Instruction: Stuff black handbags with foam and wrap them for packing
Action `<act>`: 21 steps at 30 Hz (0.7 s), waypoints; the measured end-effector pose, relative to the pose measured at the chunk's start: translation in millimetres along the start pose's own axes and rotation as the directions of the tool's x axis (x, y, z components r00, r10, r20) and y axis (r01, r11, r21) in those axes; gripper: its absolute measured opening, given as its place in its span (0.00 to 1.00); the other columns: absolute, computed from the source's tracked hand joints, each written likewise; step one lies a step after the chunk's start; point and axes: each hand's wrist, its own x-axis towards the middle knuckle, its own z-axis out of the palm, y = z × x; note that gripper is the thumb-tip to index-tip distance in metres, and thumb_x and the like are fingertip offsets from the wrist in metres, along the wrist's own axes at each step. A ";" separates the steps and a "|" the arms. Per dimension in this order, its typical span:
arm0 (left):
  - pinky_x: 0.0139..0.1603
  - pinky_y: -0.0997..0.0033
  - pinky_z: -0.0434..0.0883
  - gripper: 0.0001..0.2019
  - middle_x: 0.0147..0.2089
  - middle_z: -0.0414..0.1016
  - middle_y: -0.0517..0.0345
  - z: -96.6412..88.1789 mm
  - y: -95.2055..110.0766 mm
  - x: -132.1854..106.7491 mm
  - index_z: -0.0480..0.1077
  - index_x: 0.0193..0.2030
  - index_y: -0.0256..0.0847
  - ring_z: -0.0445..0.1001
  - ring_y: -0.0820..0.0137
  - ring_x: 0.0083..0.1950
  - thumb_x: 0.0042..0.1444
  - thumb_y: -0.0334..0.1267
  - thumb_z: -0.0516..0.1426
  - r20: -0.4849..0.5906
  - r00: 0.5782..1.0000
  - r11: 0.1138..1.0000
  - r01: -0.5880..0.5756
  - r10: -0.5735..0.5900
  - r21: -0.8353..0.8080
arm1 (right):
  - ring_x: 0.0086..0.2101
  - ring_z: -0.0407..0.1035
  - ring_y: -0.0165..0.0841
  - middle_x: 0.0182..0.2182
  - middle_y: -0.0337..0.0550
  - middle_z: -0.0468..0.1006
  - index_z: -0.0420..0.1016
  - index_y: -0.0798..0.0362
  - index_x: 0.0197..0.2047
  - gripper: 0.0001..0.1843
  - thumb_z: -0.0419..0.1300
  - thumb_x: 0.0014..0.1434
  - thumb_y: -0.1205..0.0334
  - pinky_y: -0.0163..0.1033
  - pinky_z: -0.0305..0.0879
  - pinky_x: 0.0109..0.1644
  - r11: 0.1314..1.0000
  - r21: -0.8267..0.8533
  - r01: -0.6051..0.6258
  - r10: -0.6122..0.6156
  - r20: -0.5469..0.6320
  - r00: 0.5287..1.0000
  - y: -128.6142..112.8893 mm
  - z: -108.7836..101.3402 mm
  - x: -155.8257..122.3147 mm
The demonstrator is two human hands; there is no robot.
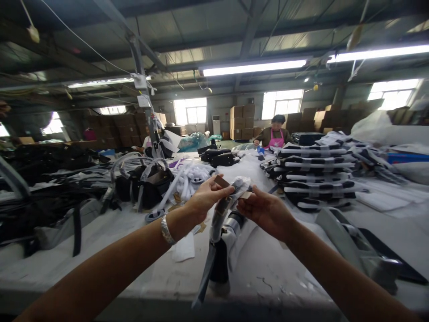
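Both hands meet above the middle of the table. Between finger and thumb, my left hand [205, 197] pinches a brown piece of cardboard [221, 181] at its left end. My right hand [268, 209] is closed on the cardboard's right end, fingers curled beneath. Crumpled clear film [241, 183] lies across the cardboard, beside a strap wrapped in clear plastic [217, 220]. That strap runs down to a narrow black bag [220, 264] standing on the table. A dark roll with a silver band [235, 220] shows below my right hand, partly hidden.
Black bags with wrapped handles [156, 185] stand to the left, near white tubes [192, 176]. A high stack of black and white wrapped pieces [315, 176] rises on the right. A grey tape dispenser [355, 246] sits closer. Across the table is a person in a pink apron [276, 139].
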 end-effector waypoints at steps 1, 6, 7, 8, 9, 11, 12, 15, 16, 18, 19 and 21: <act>0.50 0.65 0.69 0.30 0.41 0.80 0.53 0.1 1.3 -0.4 0.74 0.52 0.37 0.77 0.65 0.43 0.42 0.46 0.73 -0.012 1.000 1.000 0.011 -0.011 0.012 | 0.37 0.74 0.33 0.33 0.42 0.81 0.83 0.54 0.34 0.10 0.70 0.55 0.56 0.39 0.70 0.53 0.999 -0.014 0.032 -0.031 0.018 0.999 3.3 0.7 -0.4; 0.35 0.73 0.67 0.17 0.29 0.75 0.60 6.4 9.1 -5.9 0.75 0.31 0.35 0.72 0.73 0.31 0.43 0.46 0.72 -0.021 0.999 0.996 -0.041 0.043 0.077 | 0.35 0.71 0.27 0.33 0.40 0.80 0.84 0.54 0.39 0.14 0.73 0.53 0.55 0.33 0.68 0.49 0.971 -0.134 0.197 -0.198 0.008 0.980 22.0 12.6 2.6; 0.33 0.74 0.67 0.17 0.28 0.75 0.61 8.1 10.4 -6.7 0.75 0.31 0.35 0.71 0.74 0.29 0.43 0.46 0.72 -0.023 0.998 0.993 -0.062 0.064 0.096 | 0.34 0.71 0.27 0.34 0.40 0.81 0.84 0.54 0.40 0.15 0.73 0.52 0.54 0.33 0.68 0.48 0.964 -0.144 0.223 -0.228 -0.020 0.973 25.5 15.3 4.2; 0.32 0.75 0.66 0.17 0.28 0.74 0.61 9.8 11.5 -7.3 0.76 0.31 0.35 0.70 0.74 0.29 0.43 0.46 0.72 -0.026 0.996 0.990 -0.080 0.084 0.119 | 0.34 0.71 0.27 0.35 0.40 0.81 0.85 0.53 0.41 0.16 0.73 0.51 0.53 0.32 0.68 0.46 0.958 -0.148 0.246 -0.256 -0.049 0.966 28.6 17.9 6.0; 0.31 0.75 0.66 0.18 0.28 0.75 0.60 11.3 12.5 -7.6 0.76 0.32 0.35 0.70 0.74 0.29 0.42 0.46 0.72 -0.029 0.995 0.985 -0.093 0.099 0.144 | 0.34 0.70 0.26 0.35 0.40 0.81 0.85 0.53 0.41 0.17 0.74 0.51 0.52 0.31 0.68 0.45 0.952 -0.149 0.269 -0.282 -0.076 0.956 31.5 20.3 7.9; 0.30 0.75 0.66 0.18 0.28 0.76 0.59 13.2 14.3 -7.9 0.77 0.32 0.34 0.71 0.73 0.29 0.42 0.46 0.72 -0.035 0.992 0.976 -0.109 0.118 0.189 | 0.33 0.69 0.25 0.34 0.39 0.81 0.84 0.52 0.40 0.17 0.74 0.49 0.52 0.30 0.67 0.42 0.940 -0.138 0.311 -0.328 -0.124 0.937 36.6 24.4 11.6; 0.30 0.75 0.66 0.18 0.29 0.76 0.58 13.7 15.2 -8.1 0.77 0.33 0.34 0.71 0.73 0.29 0.42 0.46 0.72 -0.034 0.992 0.972 -0.110 0.119 0.206 | 0.33 0.69 0.25 0.34 0.38 0.81 0.84 0.52 0.39 0.17 0.75 0.48 0.52 0.30 0.67 0.41 0.935 -0.131 0.330 -0.347 -0.141 0.927 38.7 26.0 13.3; 0.33 0.73 0.68 0.16 0.31 0.78 0.56 13.3 18.1 -10.0 0.79 0.34 0.34 0.73 0.70 0.32 0.45 0.46 0.70 -0.013 0.995 0.968 -0.096 0.102 0.233 | 0.33 0.70 0.26 0.32 0.38 0.80 0.83 0.53 0.37 0.18 0.75 0.47 0.51 0.32 0.67 0.42 0.914 -0.113 0.390 -0.405 -0.167 0.899 44.1 29.7 17.8; 0.35 0.73 0.68 0.15 0.31 0.78 0.56 12.8 19.0 -11.0 0.79 0.34 0.35 0.74 0.69 0.33 0.48 0.46 0.68 -0.009 0.995 0.966 -0.092 0.097 0.240 | 0.33 0.70 0.27 0.33 0.38 0.80 0.83 0.53 0.37 0.18 0.75 0.47 0.51 0.33 0.68 0.43 0.906 -0.112 0.407 -0.421 -0.170 0.891 45.7 30.4 19.2; 0.37 0.72 0.69 0.14 0.33 0.79 0.55 11.6 20.3 -12.9 0.79 0.34 0.35 0.74 0.68 0.35 0.52 0.47 0.65 -0.013 0.995 0.958 -0.090 0.097 0.271 | 0.34 0.71 0.29 0.33 0.39 0.80 0.82 0.53 0.37 0.19 0.75 0.47 0.50 0.35 0.68 0.44 0.893 -0.117 0.435 -0.449 -0.175 0.876 49.0 31.2 21.7; 0.37 0.72 0.69 0.14 0.33 0.79 0.55 11.1 20.6 -13.6 0.79 0.33 0.35 0.74 0.68 0.35 0.55 0.47 0.63 -0.019 0.995 0.951 -0.091 0.101 0.297 | 0.35 0.71 0.30 0.33 0.39 0.80 0.82 0.53 0.38 0.19 0.74 0.47 0.50 0.36 0.68 0.45 0.887 -0.125 0.445 -0.461 -0.178 0.869 50.9 31.3 23.0; 0.34 0.72 0.68 0.15 0.31 0.78 0.55 10.3 20.8 -13.9 0.79 0.31 0.36 0.74 0.69 0.33 0.57 0.48 0.60 -0.021 0.991 0.916 -0.112 0.130 0.385 | 0.35 0.71 0.30 0.34 0.39 0.80 0.81 0.53 0.38 0.19 0.73 0.48 0.50 0.37 0.68 0.45 0.873 -0.146 0.466 -0.487 -0.191 0.852 55.0 31.0 25.7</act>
